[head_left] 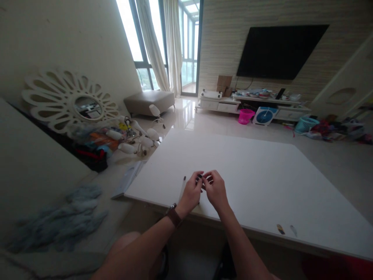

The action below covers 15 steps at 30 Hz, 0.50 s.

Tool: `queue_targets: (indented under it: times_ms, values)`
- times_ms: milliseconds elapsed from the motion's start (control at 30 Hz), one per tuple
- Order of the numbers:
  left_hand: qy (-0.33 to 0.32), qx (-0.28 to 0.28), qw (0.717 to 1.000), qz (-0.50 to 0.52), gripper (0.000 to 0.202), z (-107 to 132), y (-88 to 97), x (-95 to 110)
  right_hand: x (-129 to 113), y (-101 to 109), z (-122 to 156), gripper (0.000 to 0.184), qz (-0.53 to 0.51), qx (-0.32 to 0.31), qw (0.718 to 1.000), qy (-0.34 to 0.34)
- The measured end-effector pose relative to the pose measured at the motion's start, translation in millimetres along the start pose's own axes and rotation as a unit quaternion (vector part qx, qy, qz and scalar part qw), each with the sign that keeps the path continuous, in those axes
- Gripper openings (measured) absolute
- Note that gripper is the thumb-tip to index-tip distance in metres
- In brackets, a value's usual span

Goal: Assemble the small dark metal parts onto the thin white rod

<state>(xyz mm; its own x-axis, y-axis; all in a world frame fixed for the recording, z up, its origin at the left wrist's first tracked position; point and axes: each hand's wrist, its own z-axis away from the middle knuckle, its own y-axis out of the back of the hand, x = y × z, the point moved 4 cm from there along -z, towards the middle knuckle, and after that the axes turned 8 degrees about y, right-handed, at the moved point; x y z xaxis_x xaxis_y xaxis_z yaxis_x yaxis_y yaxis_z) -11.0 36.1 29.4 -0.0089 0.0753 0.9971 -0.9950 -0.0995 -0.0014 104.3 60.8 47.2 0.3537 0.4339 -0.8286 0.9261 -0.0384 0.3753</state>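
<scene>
My left hand [190,193] and my right hand [215,188] meet above the near edge of the white table [247,171]. Between their fingertips is a small dark object [199,177] with a light patch; its kind is too small to tell. The left fingers are closed round it, and the right thumb and fingers pinch at its right side. Just left of my left hand, a thin pale stick with a dark tip [184,179] lies on the table, partly hidden by the hand. A brown-strapped watch [174,215] is on my left wrist.
A yellow-and-black piece [280,229] and a small clear-looking piece [293,230] lie near the table's front right edge. Left of the table are a lamp with several white shades [127,148], a grey furry heap [67,217] and a flower-shaped mirror [87,107]. A pink basket [245,116] stands beyond.
</scene>
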Motion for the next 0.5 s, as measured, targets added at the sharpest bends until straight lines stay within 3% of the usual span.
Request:
queue_targets:
  times_ms: [500]
  values:
    - [0.017,-0.005,0.999,0.045,0.029,-0.1,-0.9,1.4,-0.3,0.6,0.9,0.007,0.01,-0.004,1.0,0.011]
